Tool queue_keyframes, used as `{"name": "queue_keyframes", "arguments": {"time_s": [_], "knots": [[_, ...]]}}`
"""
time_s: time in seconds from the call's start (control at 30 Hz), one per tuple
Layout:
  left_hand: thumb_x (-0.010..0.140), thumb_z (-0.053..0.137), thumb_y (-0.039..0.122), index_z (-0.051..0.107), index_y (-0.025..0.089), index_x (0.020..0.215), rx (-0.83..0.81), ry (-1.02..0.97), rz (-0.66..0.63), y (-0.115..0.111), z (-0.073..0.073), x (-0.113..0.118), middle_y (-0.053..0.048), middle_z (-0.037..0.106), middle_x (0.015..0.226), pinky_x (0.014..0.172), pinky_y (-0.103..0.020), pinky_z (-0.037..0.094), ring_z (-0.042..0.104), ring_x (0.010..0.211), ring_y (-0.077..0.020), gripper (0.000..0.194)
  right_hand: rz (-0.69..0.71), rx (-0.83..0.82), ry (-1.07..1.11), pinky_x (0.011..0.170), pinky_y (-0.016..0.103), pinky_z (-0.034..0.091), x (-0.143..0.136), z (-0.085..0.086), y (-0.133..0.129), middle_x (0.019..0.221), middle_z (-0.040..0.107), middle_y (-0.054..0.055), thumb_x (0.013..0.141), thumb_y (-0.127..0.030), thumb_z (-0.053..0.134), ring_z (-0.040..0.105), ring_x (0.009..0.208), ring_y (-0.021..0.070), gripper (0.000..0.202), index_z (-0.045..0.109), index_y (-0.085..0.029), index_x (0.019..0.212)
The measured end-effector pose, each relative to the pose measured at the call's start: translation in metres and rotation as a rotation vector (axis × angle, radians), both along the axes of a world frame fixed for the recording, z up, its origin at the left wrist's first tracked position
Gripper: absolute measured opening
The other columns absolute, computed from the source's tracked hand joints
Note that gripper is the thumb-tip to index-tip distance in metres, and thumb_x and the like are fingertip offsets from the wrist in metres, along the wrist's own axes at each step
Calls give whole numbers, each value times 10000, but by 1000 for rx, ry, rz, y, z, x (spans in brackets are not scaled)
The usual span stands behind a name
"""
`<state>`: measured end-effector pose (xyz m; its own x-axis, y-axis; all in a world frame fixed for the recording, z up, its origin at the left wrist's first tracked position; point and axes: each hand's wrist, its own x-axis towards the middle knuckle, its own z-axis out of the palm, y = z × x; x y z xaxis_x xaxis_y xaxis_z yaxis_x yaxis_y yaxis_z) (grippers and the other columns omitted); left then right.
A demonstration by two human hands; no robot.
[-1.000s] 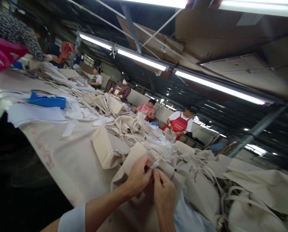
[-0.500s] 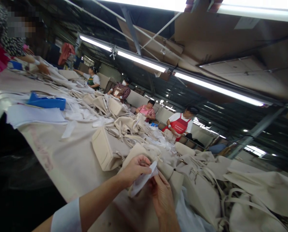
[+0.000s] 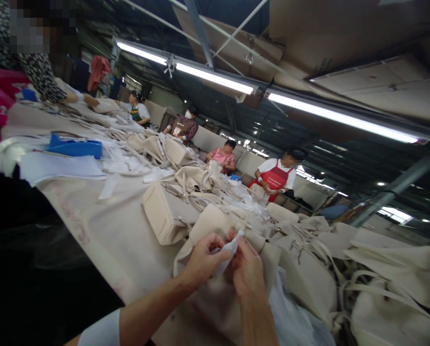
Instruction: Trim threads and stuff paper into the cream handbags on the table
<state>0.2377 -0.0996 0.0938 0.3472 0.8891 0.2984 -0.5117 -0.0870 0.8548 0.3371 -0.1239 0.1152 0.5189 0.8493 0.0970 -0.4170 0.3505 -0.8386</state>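
My left hand [image 3: 206, 257] is closed, thumb and fingers pinching a strip of thin white wrapping paper [image 3: 230, 246]. From the other side my right hand [image 3: 248, 269] grips the same strip, its fingers partly hidden behind the paper. The paper is folded into a narrow, slanting shape with a tip that points up and right. Whether a strap lies inside it I cannot tell. Directly behind and under my hands rests a beige handbag [image 3: 209, 222]. Just to the left, another beige handbag [image 3: 160, 214] lies on its side.
Heaped beige bags [image 3: 384, 307] with looped straps crowd the right side. White sheets [image 3: 61, 168] and a blue tape dispenser [image 3: 74, 145] lie on the table [image 3: 103, 240] at left. Several co-workers stand or sit along the table, one in a red apron [image 3: 274, 178].
The white paper has gone from a flatter strip to a tighter, folded shape between my hands. The co-worker at far left has reached farther over the table. My view has shifted slightly.
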Motion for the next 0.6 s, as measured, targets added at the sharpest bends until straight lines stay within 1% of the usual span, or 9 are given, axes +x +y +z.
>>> {"name": "queue_keyframes", "arguments": {"time_s": [0.07,0.13,0.2,0.27,0.33,0.43,0.5,0.53,0.6], "knots": [[589,836,439,532,184,695,-183,-21,-71,-3,-13,-4,42,559,545,437,-207,352,491,455,-97,410,-3,-21,23,685,270,563,3,-2,3,846,770,41,524,-377,883,694,764,179,365,756,-175,801],[575,854,441,560,181,737,-377,-95,-168,-5,-24,-8,26,601,590,458,-220,413,553,487,-121,424,17,-13,13,699,300,576,6,-7,4,857,768,41,539,-387,884,702,774,191,358,729,-185,792],[627,830,391,609,165,818,-547,-123,-285,-7,-31,-10,-1,643,662,501,-225,458,605,547,-132,370,28,-13,18,700,328,584,8,-11,4,834,762,31,557,-407,881,704,757,196,356,705,-198,786],[718,750,356,631,142,828,-633,-10,-370,-9,-34,-12,-32,651,674,510,-226,457,613,561,-136,269,13,-7,35,702,339,588,9,-14,4,778,747,8,561,-423,881,694,714,186,362,686,-207,777],[755,689,308,614,151,767,-506,174,-292,-13,-33,-16,-36,633,641,513,-242,445,594,551,-148,174,-17,13,20,703,344,589,9,-14,4,729,726,-10,573,-442,874,680,680,177,364,673,-212,771],[772,631,226,618,197,790,6,284,161,-22,-19,-25,-29,654,748,633,-275,463,602,685,-176,36,-41,28,-18,676,340,582,9,-12,4,718,717,-8,591,-469,858,665,655,176,371,671,-209,779],[810,587,223,641,212,821,253,305,373,-27,-7,-28,-29,660,827,727,-280,456,596,786,-185,56,-32,18,-8,647,329,569,7,-10,4,722,718,-5,586,-471,855,656,642,175,374,674,-207,780],[810,591,224,646,214,830,314,327,399,-30,-1,-27,-29,661,844,748,-280,449,592,808,-188,60,-21,9,5,632,321,562,7,-9,4,713,715,-7,581,-471,855,650,633,172,374,675,-207,776],[743,652,188,639,214,831,349,375,353,-32,5,-21,-15,658,817,723,-272,432,582,784,-181,93,2,-4,22,613,308,551,5,-8,4,697,707,-11,576,-475,853,642,623,167,377,681,-204,774]]}}
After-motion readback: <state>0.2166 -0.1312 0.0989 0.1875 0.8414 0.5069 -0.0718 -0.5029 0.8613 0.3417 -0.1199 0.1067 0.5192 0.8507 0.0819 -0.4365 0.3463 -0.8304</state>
